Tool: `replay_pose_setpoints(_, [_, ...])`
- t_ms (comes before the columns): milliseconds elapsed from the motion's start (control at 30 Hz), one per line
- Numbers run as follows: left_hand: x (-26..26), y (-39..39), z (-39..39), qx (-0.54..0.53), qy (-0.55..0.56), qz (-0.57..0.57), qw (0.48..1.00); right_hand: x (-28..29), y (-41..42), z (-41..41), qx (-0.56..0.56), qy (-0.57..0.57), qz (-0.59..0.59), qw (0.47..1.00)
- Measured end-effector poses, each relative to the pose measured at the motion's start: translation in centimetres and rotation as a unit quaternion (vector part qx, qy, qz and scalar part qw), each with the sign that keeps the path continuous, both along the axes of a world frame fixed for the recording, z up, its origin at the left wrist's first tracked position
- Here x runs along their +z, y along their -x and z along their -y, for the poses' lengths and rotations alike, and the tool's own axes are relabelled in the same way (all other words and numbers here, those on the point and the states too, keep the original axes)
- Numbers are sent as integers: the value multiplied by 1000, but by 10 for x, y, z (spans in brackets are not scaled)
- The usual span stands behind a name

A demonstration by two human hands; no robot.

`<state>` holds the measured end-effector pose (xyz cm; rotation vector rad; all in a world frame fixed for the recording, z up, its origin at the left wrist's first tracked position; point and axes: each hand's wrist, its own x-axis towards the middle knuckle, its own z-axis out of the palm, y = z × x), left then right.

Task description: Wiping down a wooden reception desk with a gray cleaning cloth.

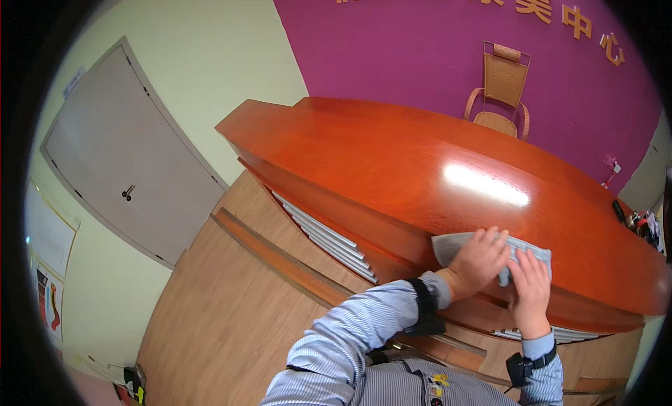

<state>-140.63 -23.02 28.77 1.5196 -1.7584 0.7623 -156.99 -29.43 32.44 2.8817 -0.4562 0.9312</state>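
A grey cloth [450, 245] lies over the front edge of a glossy reddish-brown wooden counter [357, 149]. My left hand [479, 260] presses on its middle, fingers pointing away from me across the counter top. Close beside it, my right hand [531, 288] holds the cloth's right part. The two hands nearly touch, and a fold of cloth hangs between them. Just beyond the cloth's left part, the surface shows faint streaks that look damp. A bright light reflection lies farther back on the top.
A woven armchair [504, 86] stands behind the counter by the purple wall. Several small items [641, 222] sit at the counter's right end. A wooden foot ledge [283, 259] runs along the floor in front. To the left is a closed grey door [136, 154].
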Motion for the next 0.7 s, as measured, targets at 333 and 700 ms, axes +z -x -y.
replay_pose_setpoints(333, [5,-20,-8,-43,-2,48,998,-12,-9,-9,-51,1,0,999])
replay_pose_setpoints(700, [-1,-185,-99,21,-20,60,998,-2,-181,-82,23,48,-39,998])
